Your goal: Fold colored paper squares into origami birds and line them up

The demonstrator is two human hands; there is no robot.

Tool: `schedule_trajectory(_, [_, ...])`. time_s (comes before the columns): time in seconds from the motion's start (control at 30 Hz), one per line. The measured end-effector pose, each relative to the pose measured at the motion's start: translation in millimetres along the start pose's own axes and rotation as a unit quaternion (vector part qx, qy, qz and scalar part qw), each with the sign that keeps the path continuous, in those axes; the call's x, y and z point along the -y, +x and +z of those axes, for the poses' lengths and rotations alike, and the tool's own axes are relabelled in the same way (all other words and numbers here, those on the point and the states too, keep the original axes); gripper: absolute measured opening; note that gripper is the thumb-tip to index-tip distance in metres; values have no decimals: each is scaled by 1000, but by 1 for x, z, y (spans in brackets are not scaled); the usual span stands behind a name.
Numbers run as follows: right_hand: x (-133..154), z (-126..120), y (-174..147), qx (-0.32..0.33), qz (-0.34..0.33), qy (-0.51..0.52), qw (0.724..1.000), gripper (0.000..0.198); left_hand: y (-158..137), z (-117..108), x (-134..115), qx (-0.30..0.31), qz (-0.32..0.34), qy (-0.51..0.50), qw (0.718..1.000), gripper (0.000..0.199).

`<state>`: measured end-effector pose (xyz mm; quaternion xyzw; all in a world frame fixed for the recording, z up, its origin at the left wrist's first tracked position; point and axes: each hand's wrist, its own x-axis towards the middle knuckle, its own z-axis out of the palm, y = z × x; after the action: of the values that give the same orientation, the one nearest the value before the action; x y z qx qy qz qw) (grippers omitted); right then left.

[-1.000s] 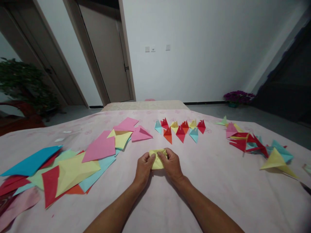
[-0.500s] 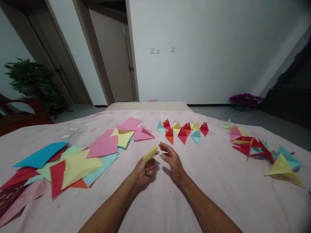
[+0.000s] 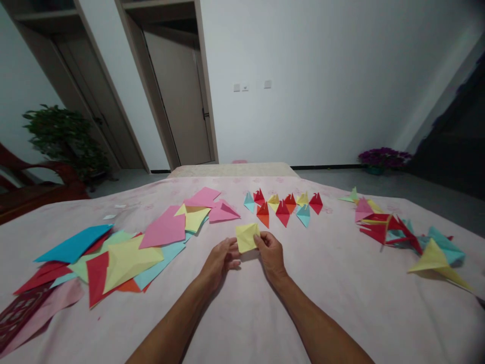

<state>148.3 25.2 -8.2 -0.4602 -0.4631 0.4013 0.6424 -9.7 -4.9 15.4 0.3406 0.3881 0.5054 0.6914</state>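
Observation:
A small yellow folded paper square (image 3: 247,237) is held up just above the cloth, its creased face toward me. My right hand (image 3: 272,253) pinches its right edge between thumb and fingers. At the paper's left edge is my left hand (image 3: 221,259), its fingers loosely apart; whether the fingertips touch the paper I cannot tell. Beyond the hands stand several small folded paper cranes in two rows, among them a red crane (image 3: 282,212) and a light blue crane (image 3: 303,215).
A pink patterned cloth (image 3: 333,303) covers the table. Loose sheets lie at left, including a yellow sheet (image 3: 131,260), a pink sheet (image 3: 164,227) and a blue sheet (image 3: 74,243). At right lie several larger folded papers, one a yellow folded paper (image 3: 434,260).
The yellow paper has passed from my left hand to my right hand and turned from edge-on to face me. My left fingers have loosened. The view has tilted up slightly.

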Motion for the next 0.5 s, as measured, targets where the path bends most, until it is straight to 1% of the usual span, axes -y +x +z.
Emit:
schedule_trajectory(0.03, [-1,1,0,0,1,-1,1000,31,-1,1,2,-8,25,25,999,42])
schedule_trajectory(0.1, [-2,3,-2,10,0,-1,1000,31,1,2,7,-38,59,67,995,42])
schedule_trajectory(0.2, [-3,5,-5,26,-13,-8,1000,30,8,5,15,-87,95,80,988,40])
schedule_trajectory(0.27, [-2,5,-6,23,-32,-16,999,36,13,7,18,-104,93,48,989,40])
schedule_trajectory(0.37, [2,3,-8,22,-82,-52,995,46,19,6,17,-96,68,-22,993,36])
schedule_trajectory(0.5, [10,0,-10,39,-153,-104,982,39,25,-3,15,-70,36,-76,994,26])
